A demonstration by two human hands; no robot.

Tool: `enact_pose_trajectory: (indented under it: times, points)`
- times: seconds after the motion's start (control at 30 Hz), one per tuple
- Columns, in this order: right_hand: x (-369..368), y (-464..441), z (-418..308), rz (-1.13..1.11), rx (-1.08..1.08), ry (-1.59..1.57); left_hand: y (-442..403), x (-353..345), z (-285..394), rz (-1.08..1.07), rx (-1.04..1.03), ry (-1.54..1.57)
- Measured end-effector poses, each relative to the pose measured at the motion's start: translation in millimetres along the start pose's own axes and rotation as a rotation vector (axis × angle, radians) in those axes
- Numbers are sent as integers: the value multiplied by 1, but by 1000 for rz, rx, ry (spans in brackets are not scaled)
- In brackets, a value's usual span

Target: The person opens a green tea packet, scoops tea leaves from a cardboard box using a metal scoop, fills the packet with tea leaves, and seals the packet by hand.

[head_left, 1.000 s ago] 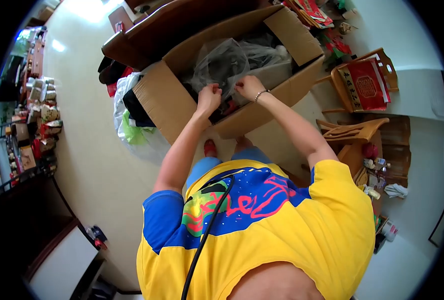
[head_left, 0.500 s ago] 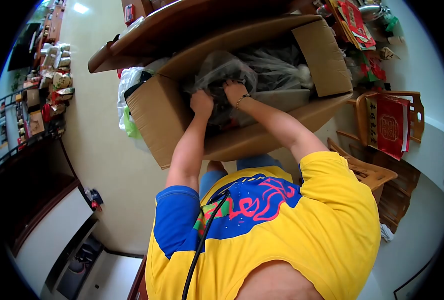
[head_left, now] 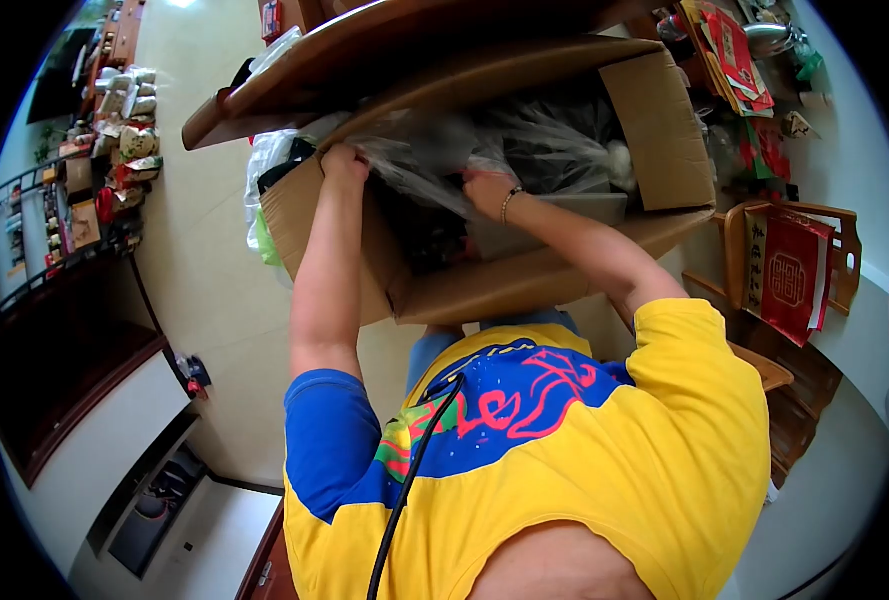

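An open cardboard box (head_left: pixel 555 262) stands in front of me, its flaps folded outward. Inside it, a clear plastic bag (head_left: pixel 415 172) is stretched between my two hands. My left hand (head_left: pixel 345 163) is closed on the bag's edge at the box's left side, by the left flap. Closed on another part of the bag, my right hand (head_left: pixel 490 192), with a bracelet at its wrist, is over the middle of the box. Beneath the right hand lies a grey flat-sided piece (head_left: pixel 555 222). Dark contents deeper in the box cannot be made out.
A dark wooden table edge (head_left: pixel 210 122) overhangs the box's far side. White and green plastic bags (head_left: pixel 268 190) lie left of it. On the right, a wooden chair (head_left: pixel 845 255) carries a red printed bag (head_left: pixel 790 275). Red papers (head_left: pixel 730 60) are stacked at upper right.
My left hand has moved left and up to the box's side, drawing the plastic bag out taut. My right hand has shifted slightly right and down, still gripping the plastic.
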State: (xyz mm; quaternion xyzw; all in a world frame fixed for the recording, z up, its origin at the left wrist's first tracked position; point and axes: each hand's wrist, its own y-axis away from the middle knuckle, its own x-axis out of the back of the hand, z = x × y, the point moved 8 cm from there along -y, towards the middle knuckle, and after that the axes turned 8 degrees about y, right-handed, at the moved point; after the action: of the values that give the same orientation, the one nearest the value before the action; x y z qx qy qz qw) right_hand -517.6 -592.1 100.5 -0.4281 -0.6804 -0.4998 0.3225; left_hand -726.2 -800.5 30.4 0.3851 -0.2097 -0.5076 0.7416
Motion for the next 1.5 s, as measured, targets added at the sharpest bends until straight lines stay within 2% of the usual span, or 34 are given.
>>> enact_pose_trajectory:
  times: [0.07, 0.17, 0.23, 0.27, 0.33, 0.37, 0.43, 0.47, 0.53, 0.7, 0.77, 0.8, 0.87, 0.9, 0.97, 1.0, 1.07, 1.1, 1.13, 1.17, 1.2, 1.27, 1.3, 1.33, 1.4, 1.43, 1.5]
  points:
    - [9, 0, 2, -55, -44, -27, -13, 3, -13, -1, 123, 178]
    - [11, -6, 1, -123, 64, 53, 13, 3, -11, -111, 114, 275]
    - [46, 2, -14, 204, 272, 15, 25, 10, -8, -158, 57, -60]
    - [46, 3, -14, 203, 275, 11, 31, 16, -9, -153, 56, -61]
    - [80, 32, -32, 694, 535, 104, 48, 16, -8, -258, -49, -358]
    - [84, 32, -33, 695, 534, 105, 56, 19, -9, -260, -49, -358]
    - [112, 28, -28, 764, 294, 254, 76, 21, -20, -362, 46, -550]
    - [110, 25, -26, 767, 293, 257, 84, 26, -22, -365, 42, -549]
    - [102, 11, -9, 791, 104, 367, 103, 29, -37, -535, 135, -647]
    - [97, -13, 5, 740, -17, 479, 172, 26, -20, -644, 262, -758]
    - [74, -34, 26, 391, -23, 356, 195, 21, -10, -674, 315, -751]
    - [71, -41, 35, 392, -18, 357, 204, 18, -1, -668, 282, -766]
    - [48, -58, 65, 278, -36, -315, 211, 18, 8, -659, 249, -776]
    - [44, -58, 70, 276, -33, -313, 209, 17, 14, -630, 175, -778]
    - [30, -57, 97, 309, -179, -1044, 199, 16, 22, -604, 99, -779]
    - [38, -55, 96, 309, -178, -1043, 187, 19, 22, -583, 122, -723]
    - [29, -43, 100, 126, -511, -1568, 170, 18, 25, -558, 143, -663]
    - [24, -45, 104, 122, -510, -1567, 163, 11, 34, -592, 2, -807]
    - [10, -50, 103, 5, -491, -1766, 171, 3, 42, -621, -142, -949]
    - [-3, -55, 99, -117, -465, -1960, 177, 1, 52, -514, -235, -725]
    - [-1, -54, 96, -119, -462, -1960, 183, -1, 49, -512, -236, -725]
    - [-3, -48, 87, -177, -570, -2136, 219, -9, 88, -187, -1013, -1081]
    - [-5, -49, 87, -180, -569, -2138, 259, -20, 91, -141, -1424, -1126]
    - [-8, -51, 86, -226, -546, -2146, 278, -20, 85, -141, -1425, -1128]
    - [-5, -52, 84, -268, -525, -2158, 334, -41, 44, -719, -1713, -1286]
    - [-2, -49, 82, -290, -580, -2136, 324, -32, 31, -724, -1710, -1288]
    - [-2, -45, 82, -314, -636, -2111, 290, -15, -16, -734, -1614, -1706]
